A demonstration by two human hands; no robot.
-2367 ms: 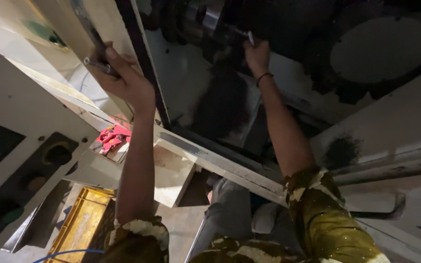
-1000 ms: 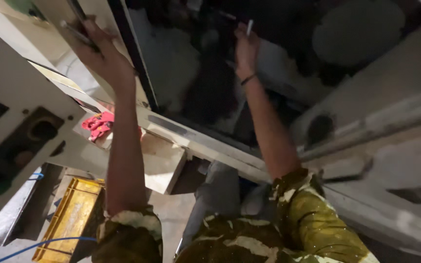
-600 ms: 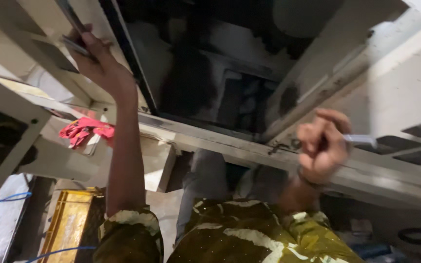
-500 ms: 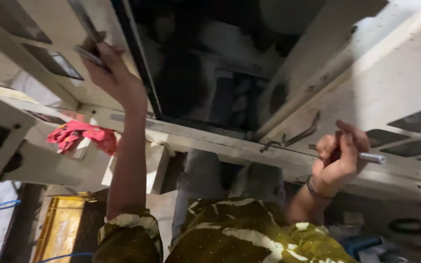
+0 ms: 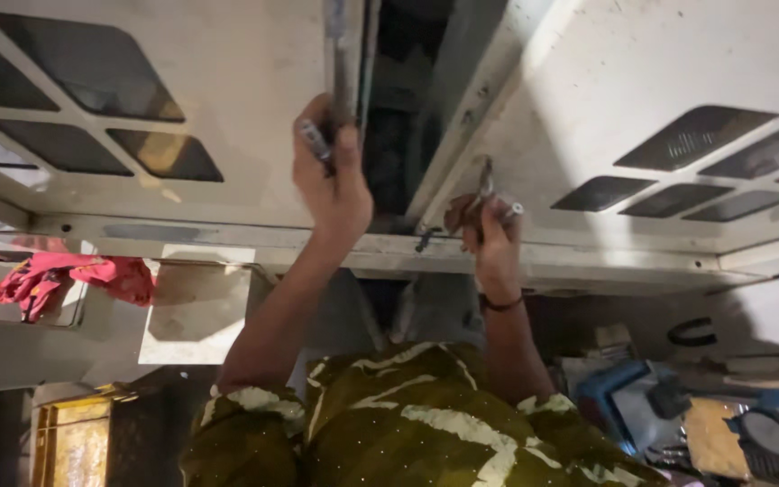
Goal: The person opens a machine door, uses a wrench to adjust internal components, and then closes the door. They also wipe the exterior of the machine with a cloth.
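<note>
2 hands grip: left hand (image 5: 335, 185) closed on door edge (image 5: 343, 54), right hand (image 5: 489, 236) around latch hook (image 5: 483, 185).

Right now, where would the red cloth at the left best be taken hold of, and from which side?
Grip the red cloth at its bunched middle, probably from above and in front. It lies crumpled and loose on a pale ledge, with the cabinet panel behind it. Both the left hand and the right hand are occupied on the cabinet.

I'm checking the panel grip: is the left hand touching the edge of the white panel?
Touching. The head view shows the left hand with its fingers wrapped on the dark edge strip of the white panel, no gap visible between them.
</note>
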